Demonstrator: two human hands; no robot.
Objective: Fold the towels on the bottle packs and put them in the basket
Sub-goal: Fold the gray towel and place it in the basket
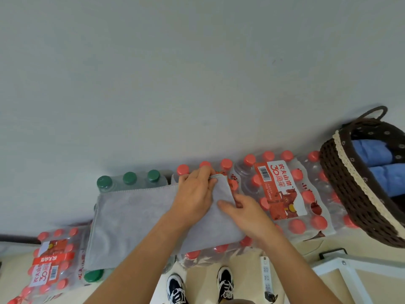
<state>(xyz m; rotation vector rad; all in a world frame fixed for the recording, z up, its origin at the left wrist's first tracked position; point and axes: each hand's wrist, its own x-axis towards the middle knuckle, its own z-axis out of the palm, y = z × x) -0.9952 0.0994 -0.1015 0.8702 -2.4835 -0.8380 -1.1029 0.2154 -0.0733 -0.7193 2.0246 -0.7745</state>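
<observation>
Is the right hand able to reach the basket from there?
Probably yes. The basket stands to the right of the right hand, with only a low bottle pack between them, though that hand holds the grey towel.

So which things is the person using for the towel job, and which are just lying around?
For the job: grey towel, left hand and right hand holding it, bottle packs, basket, blue towels in it.
Just lying about: power strip, white frame.
</observation>
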